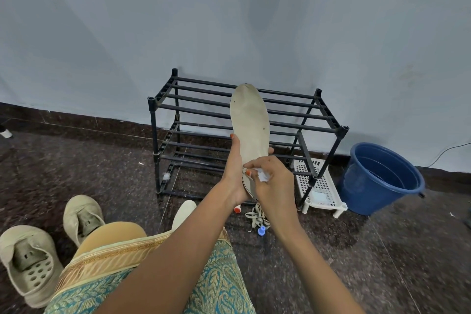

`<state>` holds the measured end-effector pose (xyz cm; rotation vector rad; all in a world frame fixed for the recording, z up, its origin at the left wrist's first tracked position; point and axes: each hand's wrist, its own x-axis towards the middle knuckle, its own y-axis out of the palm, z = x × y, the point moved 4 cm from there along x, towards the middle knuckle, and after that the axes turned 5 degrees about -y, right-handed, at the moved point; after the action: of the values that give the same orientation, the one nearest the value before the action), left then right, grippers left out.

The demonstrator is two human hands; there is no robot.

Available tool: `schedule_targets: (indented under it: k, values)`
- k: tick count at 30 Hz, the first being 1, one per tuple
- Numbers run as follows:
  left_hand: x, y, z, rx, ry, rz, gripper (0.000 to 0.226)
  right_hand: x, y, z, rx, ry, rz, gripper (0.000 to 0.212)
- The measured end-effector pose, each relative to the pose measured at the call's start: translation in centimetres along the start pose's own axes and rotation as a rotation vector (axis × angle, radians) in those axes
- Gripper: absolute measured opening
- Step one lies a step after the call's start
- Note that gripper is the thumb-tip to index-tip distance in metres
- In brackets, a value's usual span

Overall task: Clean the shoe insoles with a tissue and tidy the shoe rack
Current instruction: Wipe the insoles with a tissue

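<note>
A beige shoe insole [249, 120] stands upright in front of the black two-tier shoe rack [328, 127]. My left hand [235, 168] grips its lower end, thumb up along the left edge. My right hand [267, 176] pinches a small white tissue [262, 175] and presses it against the heel part of the insole. Two beige shoes without insoles lie on the floor at the lower left, one [28, 262] nearest me and the other [81, 216] beyond it. A second pale insole [184, 213] lies on the floor past my knee.
A blue bucket [382, 181] stands right of the rack. A white perforated plastic stand [321, 188] sits by the rack's right legs. Loose shoelaces [257, 216] and small orange [237, 209] and blue [261, 231] caps lie on the dark stone floor. A pale wall rises behind.
</note>
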<state>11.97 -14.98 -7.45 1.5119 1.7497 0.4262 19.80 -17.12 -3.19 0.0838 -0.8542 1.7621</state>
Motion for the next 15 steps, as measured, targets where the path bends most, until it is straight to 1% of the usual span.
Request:
schedule_targets:
  k: [3,6,11,15]
  values:
    - [0.0,0.0,0.0,-0.014,-0.002,-0.007,0.084,-0.4,-0.1,0.1,0.01,-0.03,0.033,0.016]
    - [0.0,-0.1,-0.1,-0.065,-0.008,0.008,0.087,-1.3,-0.2,0.1,0.033,-0.06,0.051,0.019]
    - [0.3,-0.1,0.0,-0.099,-0.004,0.029,0.088,-2.2,-0.5,-0.2,0.009,-0.094,0.042,0.024]
    - [0.2,0.0,0.0,-0.079,-0.014,0.03,0.087,-1.5,-0.4,-0.1,-0.032,-0.078,0.032,0.022]
